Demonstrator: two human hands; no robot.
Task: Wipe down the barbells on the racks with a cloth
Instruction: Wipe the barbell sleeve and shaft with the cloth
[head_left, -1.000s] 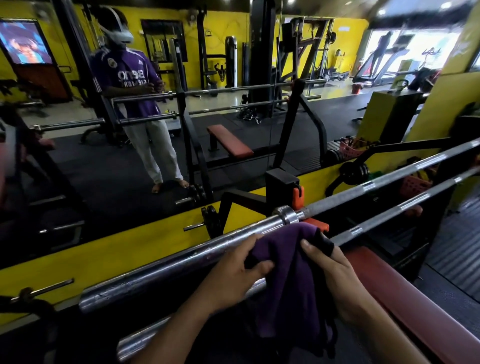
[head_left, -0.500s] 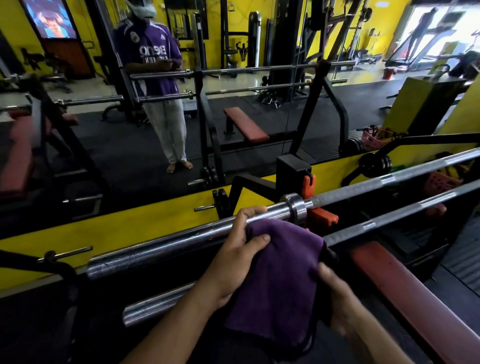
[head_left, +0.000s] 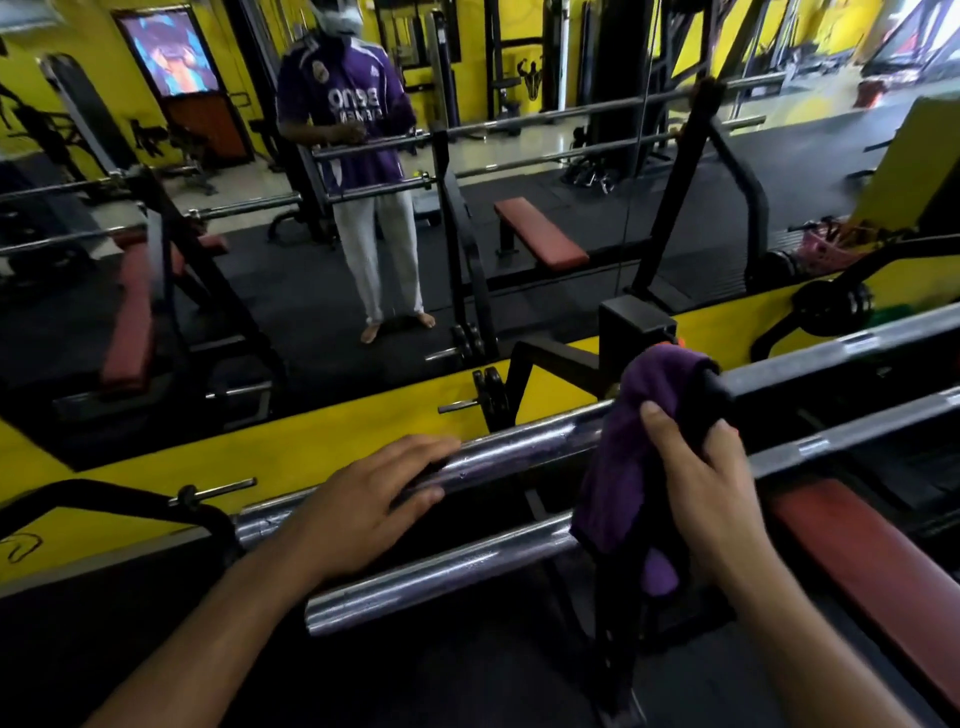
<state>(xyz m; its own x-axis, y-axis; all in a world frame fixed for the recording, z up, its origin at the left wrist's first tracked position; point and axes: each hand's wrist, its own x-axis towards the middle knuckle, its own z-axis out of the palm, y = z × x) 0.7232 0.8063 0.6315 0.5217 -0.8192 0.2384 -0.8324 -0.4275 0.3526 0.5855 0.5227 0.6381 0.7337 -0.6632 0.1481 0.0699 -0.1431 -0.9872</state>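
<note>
Left hand (head_left: 363, 499): has let go of the cloth; fingers now spread over the upper barbell (head_left: 519, 452), steadying it.
Right hand (head_left: 701, 478): at 3 o'clock, grips the cloth (head_left: 649, 395) alone, draped over the bar's collar.
Meaning: wiping looks under way.

The upper barbell (head_left: 519, 452) lies behind the lower barbell (head_left: 441, 577); the cloth (head_left: 639, 415) hangs over the upper one, the bench pad (head_left: 857, 561) is at right.

Yellow walls (head_left: 62, 93), a large mirror (head_left: 519, 208), dark rubber floor (head_left: 311, 301) and a red bench (head_left: 872, 561).
</note>
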